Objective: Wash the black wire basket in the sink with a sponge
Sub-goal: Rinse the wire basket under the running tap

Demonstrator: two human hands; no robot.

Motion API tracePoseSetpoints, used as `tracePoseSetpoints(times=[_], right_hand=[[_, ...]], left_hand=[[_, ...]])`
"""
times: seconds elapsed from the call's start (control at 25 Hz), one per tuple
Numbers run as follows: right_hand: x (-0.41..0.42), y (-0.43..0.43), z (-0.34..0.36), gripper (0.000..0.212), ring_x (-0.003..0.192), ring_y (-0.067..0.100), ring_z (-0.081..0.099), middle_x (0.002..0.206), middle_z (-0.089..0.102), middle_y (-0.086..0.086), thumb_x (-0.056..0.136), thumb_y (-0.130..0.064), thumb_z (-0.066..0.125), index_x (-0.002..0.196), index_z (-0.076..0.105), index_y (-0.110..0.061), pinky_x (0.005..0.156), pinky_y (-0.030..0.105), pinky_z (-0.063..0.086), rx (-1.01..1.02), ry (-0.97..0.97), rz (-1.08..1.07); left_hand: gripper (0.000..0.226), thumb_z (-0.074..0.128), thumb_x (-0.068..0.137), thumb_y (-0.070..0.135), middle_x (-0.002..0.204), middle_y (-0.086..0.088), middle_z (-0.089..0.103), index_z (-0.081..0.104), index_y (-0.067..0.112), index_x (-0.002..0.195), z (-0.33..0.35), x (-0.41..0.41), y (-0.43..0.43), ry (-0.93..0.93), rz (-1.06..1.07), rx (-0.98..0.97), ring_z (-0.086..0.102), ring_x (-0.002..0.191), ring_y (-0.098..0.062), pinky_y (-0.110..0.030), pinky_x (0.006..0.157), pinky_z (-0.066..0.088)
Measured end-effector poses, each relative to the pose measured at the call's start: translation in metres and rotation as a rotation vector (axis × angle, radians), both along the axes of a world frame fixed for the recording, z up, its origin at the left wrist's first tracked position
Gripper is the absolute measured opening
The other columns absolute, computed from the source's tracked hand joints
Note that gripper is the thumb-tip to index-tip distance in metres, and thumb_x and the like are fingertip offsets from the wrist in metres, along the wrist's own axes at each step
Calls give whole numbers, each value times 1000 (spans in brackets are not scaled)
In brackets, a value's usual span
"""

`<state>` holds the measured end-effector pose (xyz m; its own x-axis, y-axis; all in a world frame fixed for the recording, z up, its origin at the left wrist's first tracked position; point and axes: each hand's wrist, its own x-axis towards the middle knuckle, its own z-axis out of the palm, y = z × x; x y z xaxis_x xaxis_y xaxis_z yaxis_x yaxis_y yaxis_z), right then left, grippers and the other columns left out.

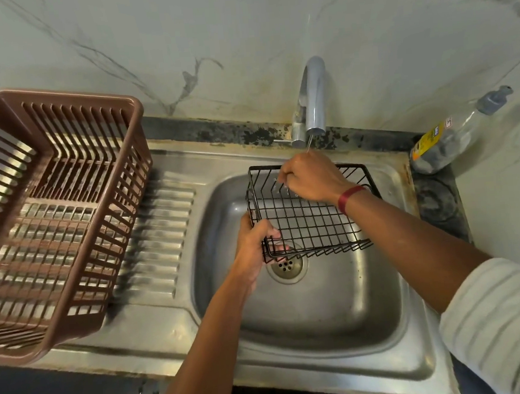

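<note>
The black wire basket (310,221), a thin-rod rectangular grid with low walls, is held tilted over the basin between both hands. The left hand (256,243) grips its near corner, fingers curled round the rim wires. The right hand (310,177), with a red band (350,199) at the wrist, has its fingers curled over the far wall's wires; whether it holds anything else I cannot tell. Just beyond the right hand stands a curved chrome tap (313,99). Below the left hand lies the round perforated drain (287,266) of the dull steel sink (324,322). Left of the left hand sits a slatted brown plastic rack (51,213) on the ribbed drainboard. Right of the right hand leans a clear pump bottle (452,132).
</note>
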<state>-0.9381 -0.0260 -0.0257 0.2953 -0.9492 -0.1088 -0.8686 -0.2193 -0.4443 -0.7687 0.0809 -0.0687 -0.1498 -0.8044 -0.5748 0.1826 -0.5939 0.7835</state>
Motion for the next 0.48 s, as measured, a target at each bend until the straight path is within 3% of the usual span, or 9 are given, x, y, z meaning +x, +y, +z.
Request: tracePoseSetpoints(times=[0.12, 0.2, 0.32, 0.48], right_hand=[[-1, -4, -4, 21, 89, 8, 69, 93, 76, 1, 85, 2, 60, 87, 78, -8, 92, 30, 53, 138, -186, -133], [5, -2, -6, 21, 92, 11, 70, 97, 76, 2, 85, 0, 59, 90, 78, -8, 91, 31, 54, 153, -138, -100], [15, 5, -7, 24, 91, 7, 69, 99, 75, -1, 87, 1, 57, 94, 78, -8, 88, 26, 54, 187, -188, -44], [16, 7, -12, 27, 95, 17, 69, 104, 75, 1, 83, -4, 55, 95, 78, -13, 87, 33, 54, 129, -28, -15]], left_hand=[[61, 68, 54, 38, 108, -20, 63, 51, 14, 108, -4, -2, 4, 17, 19, 40, 68, 90, -34, -49, 74, 60], [70, 68, 51, 42, 109, -20, 64, 50, 14, 113, -5, -5, 6, 13, 0, 43, 69, 92, -35, -44, 69, 62], [68, 64, 62, 35, 117, -22, 64, 47, 15, 125, -5, -12, 7, -26, -64, 23, 71, 99, -36, -29, 60, 58], [67, 63, 64, 35, 112, -14, 66, 48, 16, 127, -6, -15, 8, -40, -75, 17, 71, 91, -26, -28, 60, 56]])
